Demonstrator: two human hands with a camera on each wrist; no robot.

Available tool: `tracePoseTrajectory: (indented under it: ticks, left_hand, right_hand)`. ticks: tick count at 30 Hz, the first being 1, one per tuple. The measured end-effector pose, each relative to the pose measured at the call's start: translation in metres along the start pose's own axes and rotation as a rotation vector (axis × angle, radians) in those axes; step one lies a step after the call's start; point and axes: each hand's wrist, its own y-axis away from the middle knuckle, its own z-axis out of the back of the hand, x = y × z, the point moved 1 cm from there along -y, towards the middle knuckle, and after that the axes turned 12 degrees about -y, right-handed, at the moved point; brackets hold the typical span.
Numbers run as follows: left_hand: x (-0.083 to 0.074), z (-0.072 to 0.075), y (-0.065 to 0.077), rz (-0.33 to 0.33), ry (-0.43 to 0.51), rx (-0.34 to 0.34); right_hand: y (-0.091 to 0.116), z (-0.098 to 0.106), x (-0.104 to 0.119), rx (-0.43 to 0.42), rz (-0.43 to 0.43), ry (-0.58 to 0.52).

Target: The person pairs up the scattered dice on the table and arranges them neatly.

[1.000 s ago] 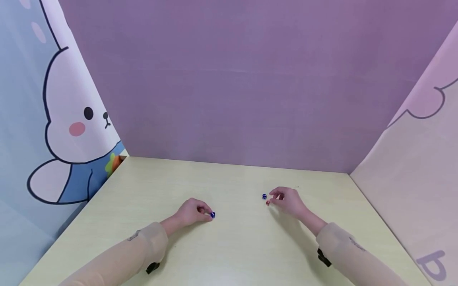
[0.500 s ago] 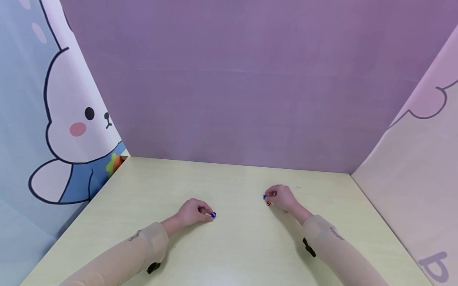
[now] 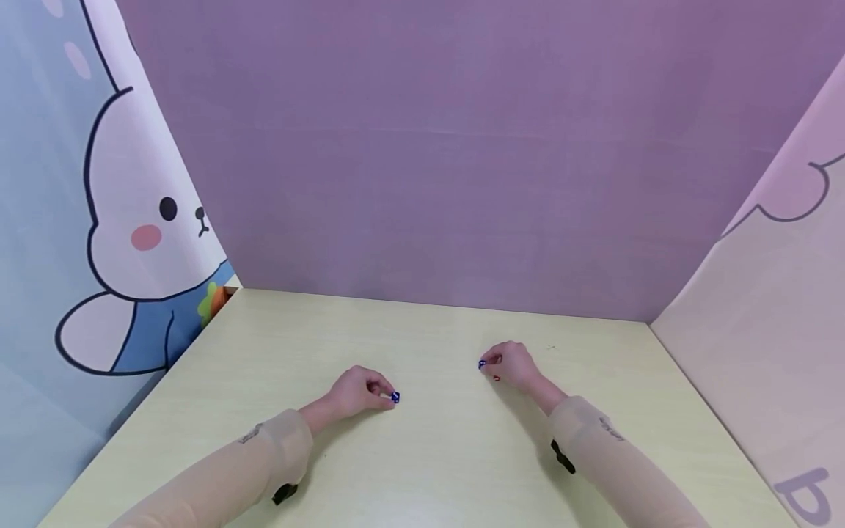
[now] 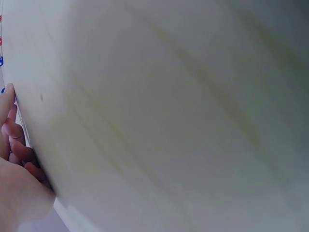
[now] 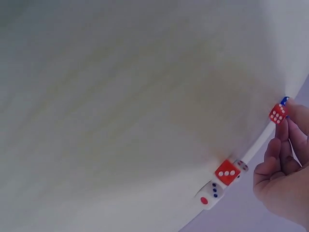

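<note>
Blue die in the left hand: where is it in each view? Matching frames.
Head: blue die just left of centre, below mid-height, pinched by the left hand.
Left wrist: a sliver at the left edge, above mid-height, mostly hidden by the hand.
Right wrist: not visible; the other blue die there is at the right hand.
Shared landmark: pale tabletop, in all three.

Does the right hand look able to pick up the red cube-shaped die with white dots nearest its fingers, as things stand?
Probably not: the right hand seems to pinch a blue cube-shaped die with white dots, so it looks occupied, although the red die is very close by.
</note>
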Motion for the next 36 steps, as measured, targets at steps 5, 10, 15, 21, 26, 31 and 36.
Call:
tracePoseTrajectory:
  ticks: [5, 10, 15, 21, 26, 31, 36]
  left_hand:
    - [-0.001, 0.001, -0.001, 0.0, 0.0, 0.002]
    - [-0.001, 0.001, -0.002, 0.005, 0.008, 0.008]
    - [0.0, 0.001, -0.003, 0.003, -0.001, 0.009]
    - [0.0, 0.003, -0.002, 0.001, -0.004, 0.007]
    - [-0.001, 0.003, -0.002, -0.004, 0.003, 0.01]
    - [0.002, 0.002, -0.002, -0.014, -0.006, 0.013]
    - [0.006, 0.0, -0.001, -0.016, -0.006, 0.02]
  right_hand:
    - [0.004, -0.003, 0.006, 0.005, 0.007, 0.017]
    - [0.011, -0.009, 0.014, 0.008, 0.049, 0.041]
    - [0.018, -0.018, 0.021, 0.036, 0.061, 0.022]
    - [0.026, -0.029, 0.026, 0.055, 0.06, -0.029]
    - [0.034, -0.035, 0.031, 0.079, 0.041, -0.121]
    - [0.041, -0.04, 0.036, 0.097, 0.043, -0.174]
    - [0.046, -0.047, 0.038, 0.12, 0.018, -0.214]
